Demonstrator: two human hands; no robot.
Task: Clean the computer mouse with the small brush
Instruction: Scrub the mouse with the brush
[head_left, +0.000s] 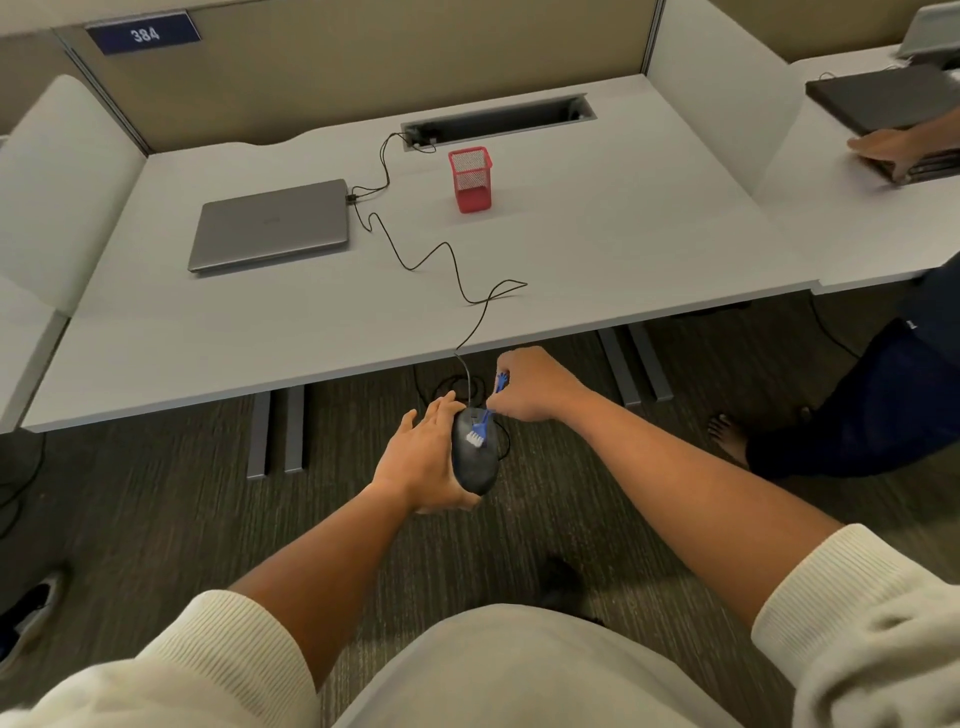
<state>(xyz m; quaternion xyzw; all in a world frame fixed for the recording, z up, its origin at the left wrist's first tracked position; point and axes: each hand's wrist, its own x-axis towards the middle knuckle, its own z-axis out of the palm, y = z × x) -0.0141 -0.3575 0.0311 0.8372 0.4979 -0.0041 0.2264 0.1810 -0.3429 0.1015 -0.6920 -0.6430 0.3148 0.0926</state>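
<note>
Two hands are at work in front of the desk, out over the carpet rather than above the desktop. The left hand (422, 460) cradles one dark mouse (474, 460) from its left side and underneath, fingers stretched along its edge, so the far side of the mouse and the palm beneath it are hidden. The right hand (535, 387) is pinched closed around the handle of one small blue brush (485, 418), whose white bristles rest on the top of the mouse; the middle of the handle disappears inside the fingers and only its blue end pokes out above the knuckles. Both forearms are bare, with two cream sleeves pushed up and cut off at the bottom edge.

One black cable (457, 275) runs from the mouse up over the desk edge and snakes across the white desk (623, 249) to one closed grey laptop (272, 226), where a plug sits at its right side. A second thin lead goes from there into the cable slot (498, 122) at the back. One red mesh pen cup (470, 179) stands just in front of that slot; what it holds cannot be made out.

On the neighbouring desk to the right, another person's hand (883, 148) rests on a dark laptop (883, 101), partly cropped. One blue sign (144, 34) reads 384.
</note>
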